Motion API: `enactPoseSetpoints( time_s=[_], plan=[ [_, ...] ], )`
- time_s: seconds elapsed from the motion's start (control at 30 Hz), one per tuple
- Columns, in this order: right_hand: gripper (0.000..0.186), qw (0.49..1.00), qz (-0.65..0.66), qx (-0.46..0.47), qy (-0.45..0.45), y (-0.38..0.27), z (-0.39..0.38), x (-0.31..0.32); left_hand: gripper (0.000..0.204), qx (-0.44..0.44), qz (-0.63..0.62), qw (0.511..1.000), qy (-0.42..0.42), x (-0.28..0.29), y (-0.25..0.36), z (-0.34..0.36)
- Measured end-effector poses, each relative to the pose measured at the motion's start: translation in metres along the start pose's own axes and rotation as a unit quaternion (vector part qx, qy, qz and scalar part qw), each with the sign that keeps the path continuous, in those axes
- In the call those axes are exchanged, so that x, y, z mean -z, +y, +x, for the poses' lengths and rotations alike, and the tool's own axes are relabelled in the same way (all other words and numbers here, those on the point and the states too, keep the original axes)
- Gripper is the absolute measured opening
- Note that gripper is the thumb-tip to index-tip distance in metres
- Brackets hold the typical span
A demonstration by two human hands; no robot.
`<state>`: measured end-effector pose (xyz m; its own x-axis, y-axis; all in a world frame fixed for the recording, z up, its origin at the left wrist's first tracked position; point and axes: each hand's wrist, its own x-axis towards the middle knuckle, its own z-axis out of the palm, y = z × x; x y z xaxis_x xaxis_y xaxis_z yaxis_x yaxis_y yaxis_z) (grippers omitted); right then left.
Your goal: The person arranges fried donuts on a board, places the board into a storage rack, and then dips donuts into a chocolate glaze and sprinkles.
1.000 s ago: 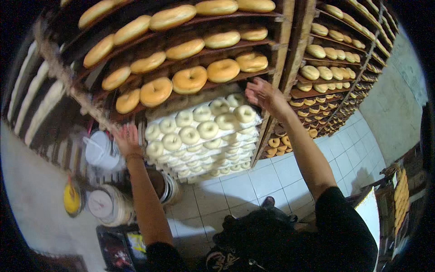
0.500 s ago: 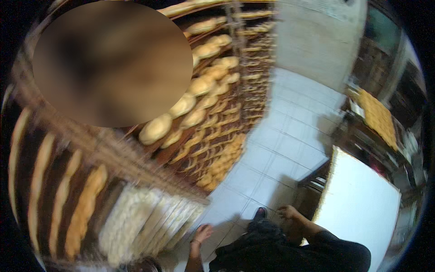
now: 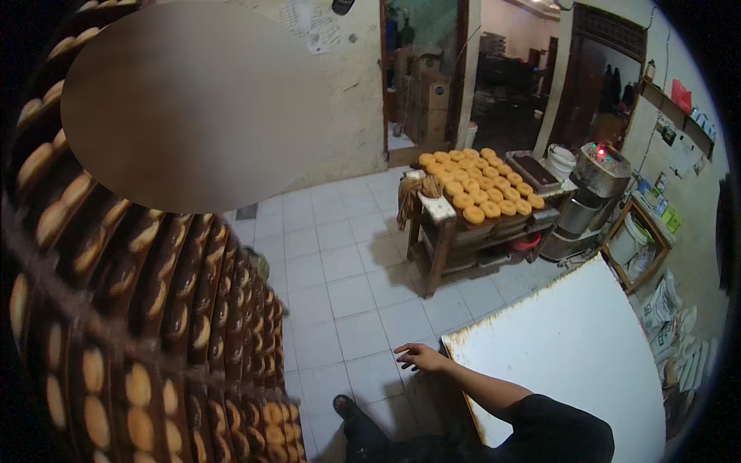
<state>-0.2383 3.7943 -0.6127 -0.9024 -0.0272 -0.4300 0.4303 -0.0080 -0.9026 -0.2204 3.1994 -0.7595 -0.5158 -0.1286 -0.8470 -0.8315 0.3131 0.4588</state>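
My right hand hangs over the tiled floor with its fingers apart and nothing in it. It is beside the left corner of a white table with a rusty, worn edge. My left hand is out of view. Farther off, many golden ring doughnuts lie in rows on a wooden table, out of my reach. On the left, tall racks hold trays of bread, some pieces pale and some with a dark topping.
A tan cloth hangs at the doughnut table's corner, with a dark-filled tray and white bucket behind. A steel machine with lit lights stands to its right. White floor tiles run between racks and tables. Doorways open at the back.
My view has swung to the right, bringing the doughnut table and doorways to the middle. My left hand has left the picture. My right hand stays open and bare.
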Motion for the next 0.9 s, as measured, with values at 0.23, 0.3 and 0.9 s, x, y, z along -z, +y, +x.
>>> enactPoseSetpoints(
  time_s=[0.23,0.3,0.9],
  plan=[
    [0.04,0.995,0.03,-0.065,0.063,-0.095,0.171,0.102,0.026,-0.119,0.095,0.986,-0.063,-0.058,0.286,0.158],
    [0.039,0.99,0.111,-0.049,0.067,-0.135,0.213,0.138,0.026,-0.199,0.108,0.97,-0.091,-0.087,0.393,0.197],
    [0.066,0.697,-0.56,-0.094,0.438,-0.275,0.55,0.567,0.044,-0.264,0.075,0.918,-0.285,-0.404,1.067,0.137]
  ],
)
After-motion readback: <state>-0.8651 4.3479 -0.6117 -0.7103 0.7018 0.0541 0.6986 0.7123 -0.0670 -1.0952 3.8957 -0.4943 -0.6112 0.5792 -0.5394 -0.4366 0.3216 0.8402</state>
